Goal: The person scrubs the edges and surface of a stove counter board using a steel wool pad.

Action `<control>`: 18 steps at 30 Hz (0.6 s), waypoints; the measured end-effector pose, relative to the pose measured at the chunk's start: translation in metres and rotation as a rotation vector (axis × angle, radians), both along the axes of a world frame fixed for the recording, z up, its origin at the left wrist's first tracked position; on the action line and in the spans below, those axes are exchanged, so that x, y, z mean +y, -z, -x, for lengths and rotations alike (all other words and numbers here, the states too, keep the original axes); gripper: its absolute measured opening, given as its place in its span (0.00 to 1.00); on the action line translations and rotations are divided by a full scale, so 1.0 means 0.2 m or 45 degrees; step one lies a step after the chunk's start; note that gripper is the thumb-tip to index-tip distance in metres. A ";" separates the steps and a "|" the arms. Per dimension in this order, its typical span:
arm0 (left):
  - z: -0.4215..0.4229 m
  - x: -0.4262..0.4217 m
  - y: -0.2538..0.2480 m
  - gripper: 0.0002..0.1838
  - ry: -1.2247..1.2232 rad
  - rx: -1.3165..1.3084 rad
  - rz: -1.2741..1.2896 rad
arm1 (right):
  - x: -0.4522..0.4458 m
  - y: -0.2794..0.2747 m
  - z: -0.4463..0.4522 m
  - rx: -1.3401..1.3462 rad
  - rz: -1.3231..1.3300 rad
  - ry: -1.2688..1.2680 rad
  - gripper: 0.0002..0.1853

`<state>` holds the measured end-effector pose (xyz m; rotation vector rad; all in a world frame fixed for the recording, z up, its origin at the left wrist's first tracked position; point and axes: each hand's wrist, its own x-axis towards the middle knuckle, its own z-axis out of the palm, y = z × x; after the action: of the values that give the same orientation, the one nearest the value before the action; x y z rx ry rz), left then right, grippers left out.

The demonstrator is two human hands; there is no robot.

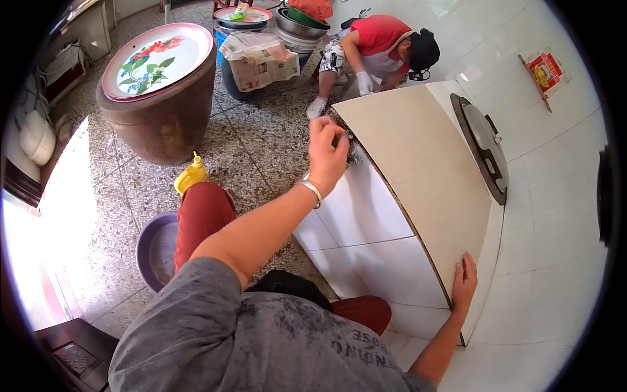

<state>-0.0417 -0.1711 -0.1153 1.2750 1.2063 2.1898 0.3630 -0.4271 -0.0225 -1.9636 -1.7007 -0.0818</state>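
My left hand [328, 153], with a bangle on the wrist, is closed around a grey, fuzzy wad that looks like a steel wool scourer [354, 154]. Fingers hide most of the wad, which is against the white-tiled side [375, 209] just below the top edge of a counter. My right hand [464, 282] lies with its fingers stretched out on the near end of the beige countertop [418, 157], and nothing is in it. A round dark-rimmed lid [482, 147] is set at the counter's wall side.
Left of my knee are a purple basin [157, 251] and a yellow bottle [191, 175]. A brown vat [160, 127] carries a flowered tray [159, 62]. Beyond the counter crouches a person in a red shirt [382, 40], near stacked basins [300, 25].
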 end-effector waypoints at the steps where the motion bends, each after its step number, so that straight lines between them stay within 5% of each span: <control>1: 0.04 0.03 -0.01 0.04 -0.028 0.073 -0.005 | 0.00 -0.01 0.02 0.011 0.007 0.003 0.20; 18: 0.05 0.10 -0.02 0.07 -0.143 0.010 0.020 | -0.01 -0.02 0.04 -0.045 -0.007 0.065 0.21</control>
<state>-0.0514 -0.1513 -0.1112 1.2383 1.3256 2.2503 0.3556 -0.4294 -0.0193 -2.0135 -1.6708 -0.1401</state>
